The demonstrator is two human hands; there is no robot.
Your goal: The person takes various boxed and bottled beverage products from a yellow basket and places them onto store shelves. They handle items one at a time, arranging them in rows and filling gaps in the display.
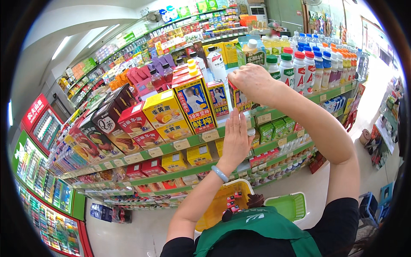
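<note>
Head: carton (242, 101) is clasped by its top beneath right hand (255, 84); left hand (236, 139) is held flat, fingers extended, near its base.

Bright shop light around my grip
A ceiling tube (62, 48) glows at upper left, the floor (371, 81) glares white at right, and fisheye distortion curves the shelf edge (196, 140); my right hand (254, 83) looks sharp.
</note>
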